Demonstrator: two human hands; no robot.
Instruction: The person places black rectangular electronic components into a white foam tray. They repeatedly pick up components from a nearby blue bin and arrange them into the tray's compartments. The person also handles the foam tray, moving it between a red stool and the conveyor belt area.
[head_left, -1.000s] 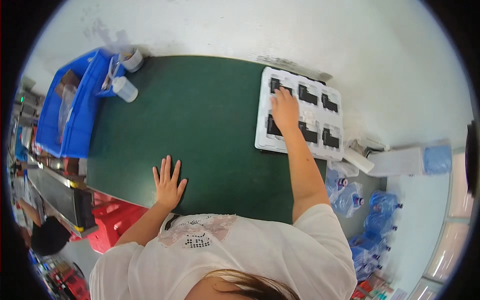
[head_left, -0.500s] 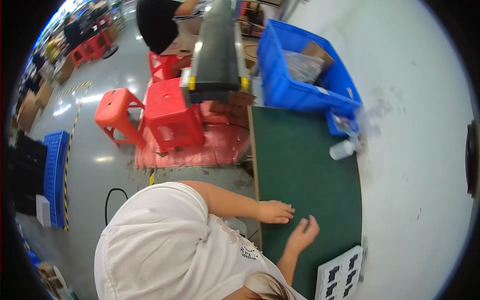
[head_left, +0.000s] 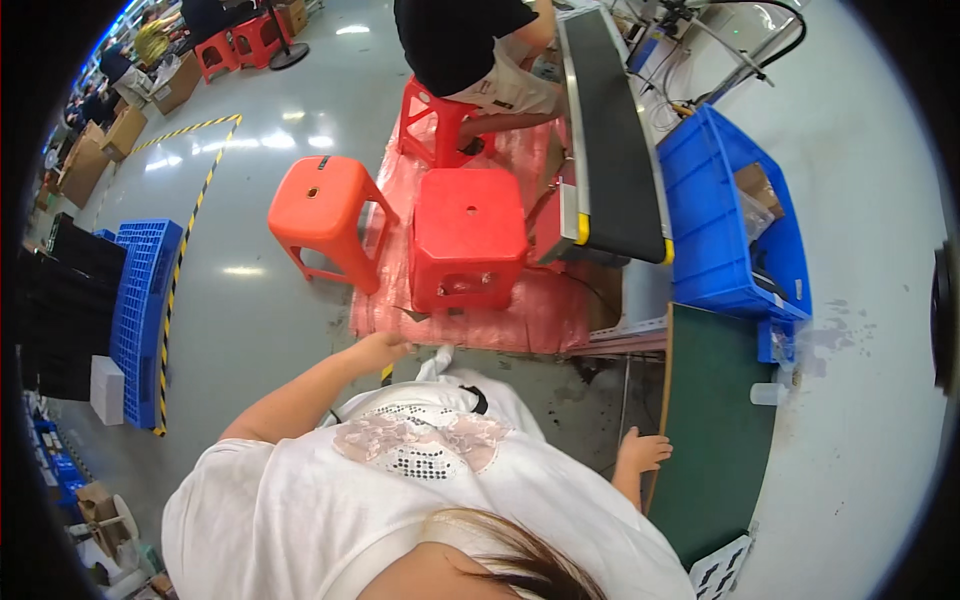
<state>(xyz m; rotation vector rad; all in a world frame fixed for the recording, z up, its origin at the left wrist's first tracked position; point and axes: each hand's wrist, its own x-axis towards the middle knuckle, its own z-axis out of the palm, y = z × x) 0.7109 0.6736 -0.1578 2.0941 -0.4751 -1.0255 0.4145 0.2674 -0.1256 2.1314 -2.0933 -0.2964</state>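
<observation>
My left hand (head_left: 380, 351) hangs in the air in front of the red stool (head_left: 470, 240), with a gap between them. Its fingers point out loosely and hold nothing. At the left edge of the green tabletop (head_left: 715, 420) is my right hand (head_left: 645, 452), empty, its fingers spread apart over the edge. Whether the right hand rests on the table or hovers just above it, I cannot tell.
An orange stool (head_left: 325, 210) stands left of the red one. Ahead, a person (head_left: 465, 45) sits by a black conveyor belt (head_left: 620, 150). A blue bin (head_left: 720, 230) and a white cup (head_left: 767, 394) are by the wall. Far left is a blue pallet (head_left: 145, 320).
My body has turned left, away from the green table. My left hand has left the tabletop and swung out toward the stools; my right hand is now at the table's edge.
</observation>
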